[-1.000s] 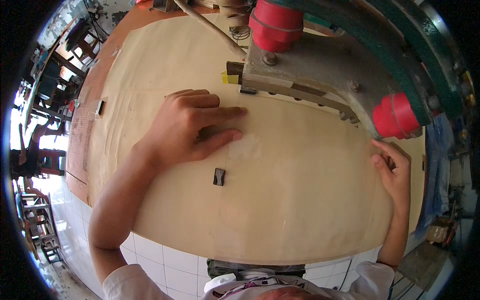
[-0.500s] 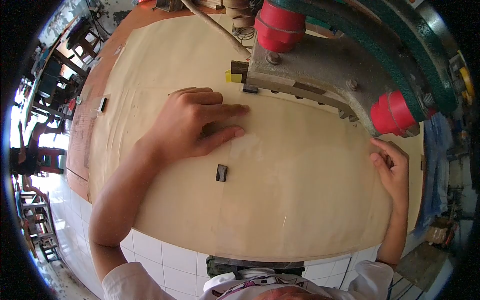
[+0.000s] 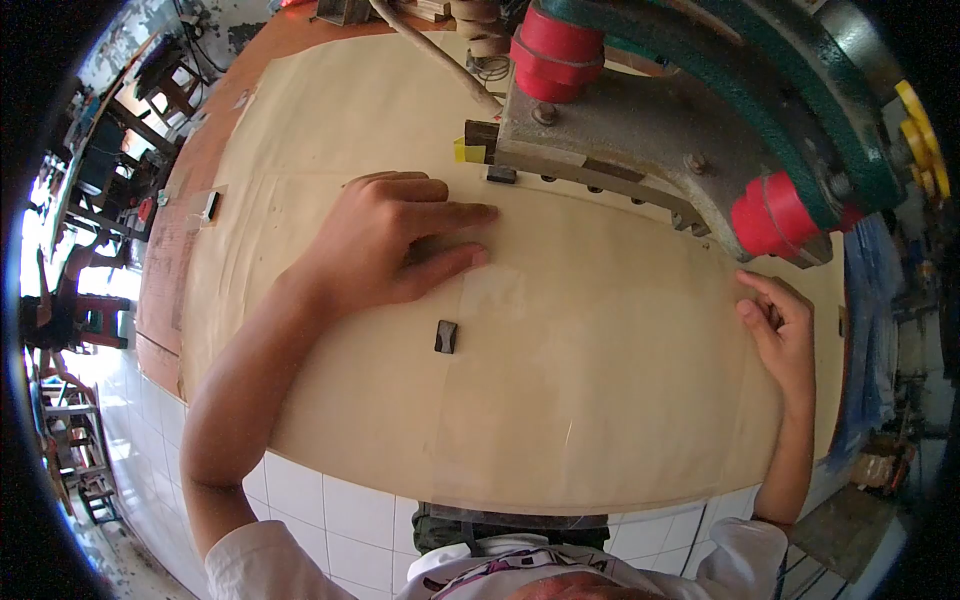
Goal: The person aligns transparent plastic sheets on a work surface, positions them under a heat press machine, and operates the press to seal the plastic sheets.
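Note:
A large cream sheet [image 3: 620, 420] covers the worktable, with a clear film [image 3: 500, 400] seemingly lying over part of it. My left hand [image 3: 405, 235] rests on the sheet left of the machine, thumb and index finger stretched out and apart, the other fingers bent. By the machine's right end, my right hand [image 3: 777, 320] touches the sheet with its index finger extended and thumb apart. Neither hand visibly holds anything. Between them looms a grey metal machine plate [image 3: 610, 125] with red fittings [image 3: 560, 55]. A small black block [image 3: 446, 337] lies below my left hand.
Green curved arms [image 3: 800, 110] of the machine overhang the upper right. Another black block [image 3: 500, 175] sits by the plate's left end, beside yellow tape [image 3: 468, 150]. A third black block [image 3: 210, 206] lies far left. A wooden stick [image 3: 435, 55] leans in from the top.
My hands keep nearly the same pose and place. The view has shifted slightly, and more of a yellow part shows at the machine's far right.

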`<act>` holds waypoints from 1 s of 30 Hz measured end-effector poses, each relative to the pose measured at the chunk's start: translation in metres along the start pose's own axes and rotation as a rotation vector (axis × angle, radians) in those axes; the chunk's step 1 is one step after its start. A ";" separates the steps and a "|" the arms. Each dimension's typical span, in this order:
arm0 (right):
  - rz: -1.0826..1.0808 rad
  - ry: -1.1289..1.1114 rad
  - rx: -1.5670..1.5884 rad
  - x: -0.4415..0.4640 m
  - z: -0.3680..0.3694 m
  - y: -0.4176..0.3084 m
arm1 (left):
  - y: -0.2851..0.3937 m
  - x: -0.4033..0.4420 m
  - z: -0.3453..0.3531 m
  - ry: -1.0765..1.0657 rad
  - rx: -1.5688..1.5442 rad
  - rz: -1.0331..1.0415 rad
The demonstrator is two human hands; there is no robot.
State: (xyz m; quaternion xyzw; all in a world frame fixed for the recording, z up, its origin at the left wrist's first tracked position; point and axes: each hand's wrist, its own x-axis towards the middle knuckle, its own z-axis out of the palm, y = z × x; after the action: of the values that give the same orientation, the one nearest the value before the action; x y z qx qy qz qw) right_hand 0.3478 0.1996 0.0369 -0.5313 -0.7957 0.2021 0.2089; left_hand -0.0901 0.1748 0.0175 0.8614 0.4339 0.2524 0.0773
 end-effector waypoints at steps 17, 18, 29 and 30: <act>-0.034 0.021 0.015 0.000 0.001 -0.004 | 0.002 0.002 -0.002 -0.018 0.021 -0.003; -0.027 0.013 0.020 0.000 0.001 -0.005 | 0.003 0.002 -0.002 -0.022 0.007 -0.017; -0.044 0.032 0.047 0.000 0.000 -0.001 | 0.003 0.003 0.002 0.005 0.019 -0.022; -0.029 0.022 0.052 0.000 0.000 -0.002 | 0.001 0.003 0.004 0.053 0.025 0.012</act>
State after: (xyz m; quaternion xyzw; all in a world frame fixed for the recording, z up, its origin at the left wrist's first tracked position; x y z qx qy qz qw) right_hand 0.3459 0.1984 0.0380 -0.5162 -0.7955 0.2138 0.2346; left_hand -0.0855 0.1765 0.0152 0.8580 0.4336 0.2702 0.0533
